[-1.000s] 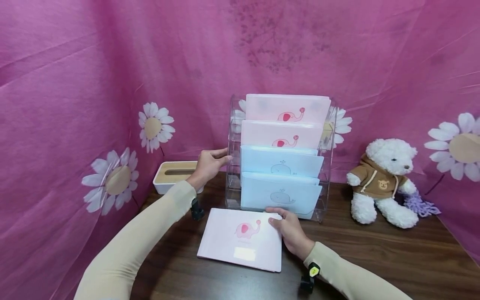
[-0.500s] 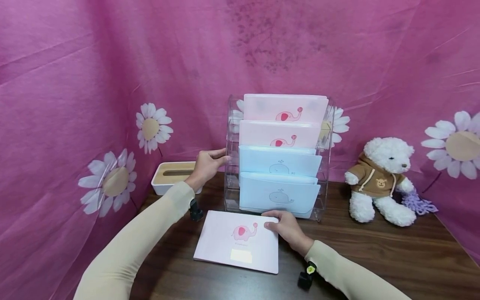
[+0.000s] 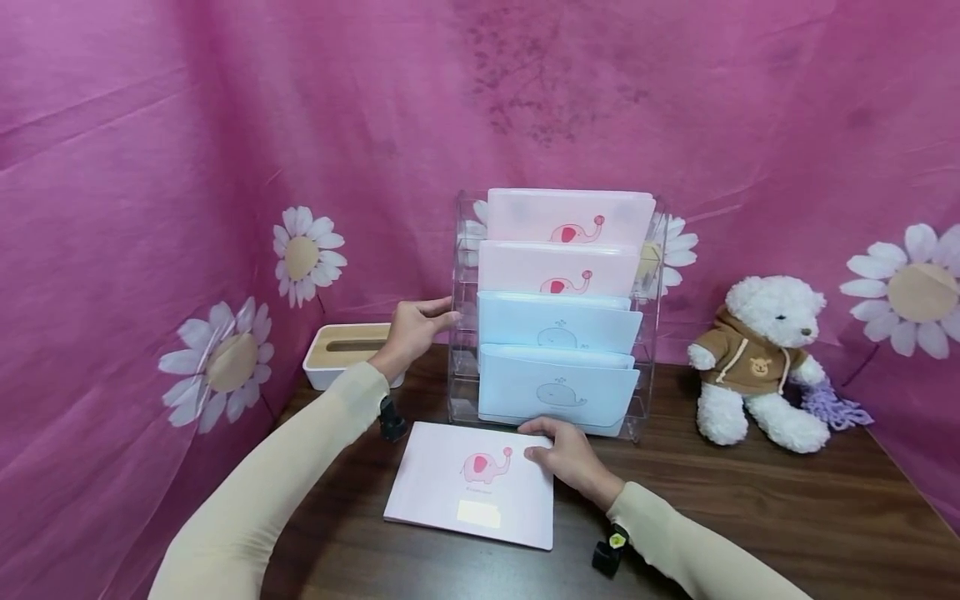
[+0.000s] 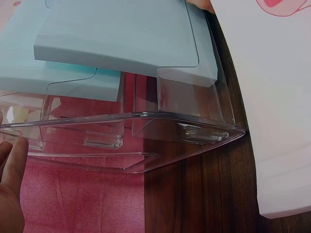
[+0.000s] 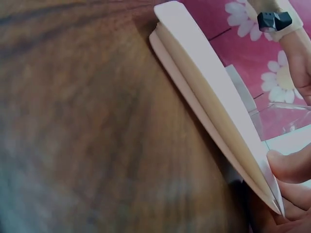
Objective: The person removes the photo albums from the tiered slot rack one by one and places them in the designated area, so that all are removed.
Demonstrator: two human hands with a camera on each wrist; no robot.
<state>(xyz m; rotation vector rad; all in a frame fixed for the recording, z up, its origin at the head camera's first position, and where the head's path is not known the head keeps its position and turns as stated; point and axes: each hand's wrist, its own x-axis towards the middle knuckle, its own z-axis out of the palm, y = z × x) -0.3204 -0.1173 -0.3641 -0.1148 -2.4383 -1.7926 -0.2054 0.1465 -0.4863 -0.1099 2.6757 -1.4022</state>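
- Folder with the pink elephant [image 3: 442, 483]: corner's pinched in the right hand [image 3: 566, 458], thumb on top
- Left hand [image 3: 411, 333] gripping the clear rack [image 4: 146, 115] by its side

rack [image 4: 143, 115]: glossy plastic | held folder [image 3: 472, 483]: smooth, glossy | table [image 3: 765, 517]: wood | bear [image 3: 757, 358]: fluffy plush

The left sleeve [image 3: 285, 471] and right sleeve [image 3: 686, 542] are plain pale cream, long and close-fitting, the left wrinkled towards the elbow. The left wrist camera [image 3: 392, 422] is small and black; the black right wrist camera [image 3: 607, 558] has a yellow patch [image 3: 617, 541] beside it.
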